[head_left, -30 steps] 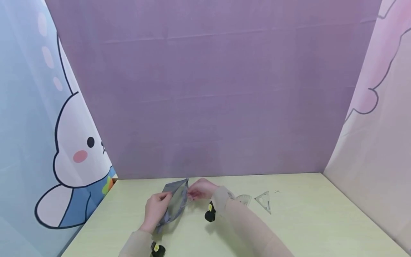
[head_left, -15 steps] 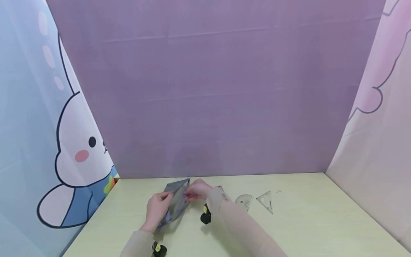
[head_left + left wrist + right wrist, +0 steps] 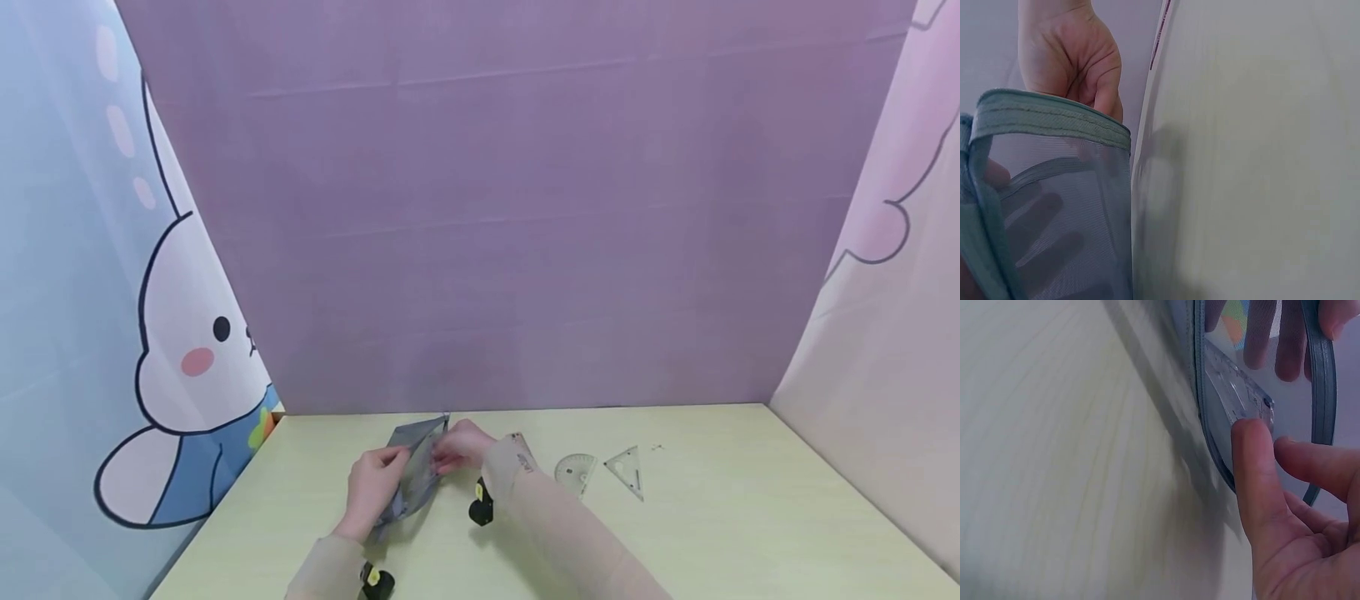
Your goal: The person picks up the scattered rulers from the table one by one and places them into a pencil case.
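Observation:
My left hand (image 3: 372, 487) pinches the rim of a grey-blue mesh zip pouch (image 3: 421, 483), thumb on one side and fingers behind the mesh. The pouch is tilted, with its mouth turned toward my right hand (image 3: 459, 447). Inside lies a clear plastic measuring tool (image 3: 1241, 390) with printed marks; its full outline is hidden. At the pouch mouth, my right thumb and index finger extend, slightly apart. The thumb tip overlaps the tool's near end in the right wrist view; whether it touches cannot be told.
A clear protractor (image 3: 575, 473) and a clear triangular set square (image 3: 628, 472) lie on the pale wooden table (image 3: 750, 500). Another clear strip (image 3: 520, 442), perhaps a ruler, is partly behind my right wrist. A purple curtain (image 3: 480, 250) hangs along the table's back edge.
My right hand has moved slightly into the pouch mouth. The clear tool, which stuck out by my right fingers, is now inside the pouch. My left hand keeps its grip on the pouch.

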Available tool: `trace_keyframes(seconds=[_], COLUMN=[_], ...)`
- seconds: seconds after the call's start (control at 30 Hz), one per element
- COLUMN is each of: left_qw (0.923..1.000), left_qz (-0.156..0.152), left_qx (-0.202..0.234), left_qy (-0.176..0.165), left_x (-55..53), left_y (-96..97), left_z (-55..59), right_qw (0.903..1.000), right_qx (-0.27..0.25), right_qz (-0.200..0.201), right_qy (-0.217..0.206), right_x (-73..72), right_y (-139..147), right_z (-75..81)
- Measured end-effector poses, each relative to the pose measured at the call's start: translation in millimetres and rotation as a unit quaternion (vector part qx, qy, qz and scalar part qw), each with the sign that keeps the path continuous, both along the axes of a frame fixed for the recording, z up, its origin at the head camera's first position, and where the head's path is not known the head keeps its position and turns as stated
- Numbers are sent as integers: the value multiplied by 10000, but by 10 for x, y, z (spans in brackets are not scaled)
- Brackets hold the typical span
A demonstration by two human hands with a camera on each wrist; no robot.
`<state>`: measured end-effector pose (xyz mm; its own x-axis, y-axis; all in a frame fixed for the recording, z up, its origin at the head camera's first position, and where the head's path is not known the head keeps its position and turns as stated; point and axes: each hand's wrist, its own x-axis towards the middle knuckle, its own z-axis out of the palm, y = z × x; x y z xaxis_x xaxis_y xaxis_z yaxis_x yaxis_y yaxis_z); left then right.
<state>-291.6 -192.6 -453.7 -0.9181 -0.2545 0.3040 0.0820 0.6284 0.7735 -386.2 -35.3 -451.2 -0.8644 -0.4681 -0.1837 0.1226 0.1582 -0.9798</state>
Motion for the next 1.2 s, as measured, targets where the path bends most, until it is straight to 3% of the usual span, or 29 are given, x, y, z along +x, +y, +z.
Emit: trace_keyframes(seconds=[0.9, 1.2], left_qw=[9999, 10000], left_qz=[75, -45], left_qx=[-74, 57], left_qy=[49, -42], left_x=[-31, -31], left_y=[-2, -5], left_z=[-18, -42], right_qw=[9993, 9976], right_qx=[-211, -104], right_qz=[202, 657], right_qy=[-219, 189], right_x=[42, 12], right_y=[-13, 254], right_z=[52, 114])
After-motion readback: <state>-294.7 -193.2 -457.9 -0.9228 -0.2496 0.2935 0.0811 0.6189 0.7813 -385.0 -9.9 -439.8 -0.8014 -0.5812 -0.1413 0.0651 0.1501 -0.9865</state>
